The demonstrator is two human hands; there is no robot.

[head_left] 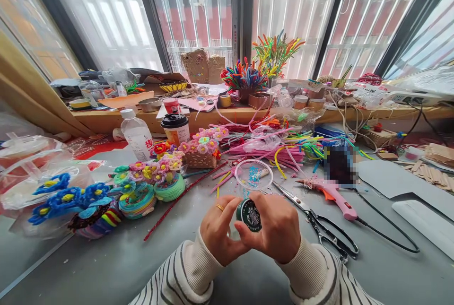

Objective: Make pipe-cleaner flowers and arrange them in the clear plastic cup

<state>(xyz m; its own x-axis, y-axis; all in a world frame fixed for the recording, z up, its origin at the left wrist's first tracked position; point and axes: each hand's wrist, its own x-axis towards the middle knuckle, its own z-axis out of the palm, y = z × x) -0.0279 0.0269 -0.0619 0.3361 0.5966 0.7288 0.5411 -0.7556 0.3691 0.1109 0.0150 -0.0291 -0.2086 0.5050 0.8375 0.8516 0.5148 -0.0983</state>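
Observation:
Low in the middle of the head view, both my hands close around a small jar with a round dark green cap. A white logo on the cap faces up toward me. My right hand grips the cap's edge between thumb and fingers. From the other side, my left hand, wearing a ring, wraps the pale, see-through body, which is mostly hidden by the fingers. Just beyond my fingertips stands a clear plastic cup with blue lettering. Silver scissors lie to the right of my right hand.
Pipe-cleaner flower pots, a plastic bottle and a lidded paper cup stand at left. Pink pipe cleaners are heaped behind. A pink glue gun with its cord and grey sheets lie at right.

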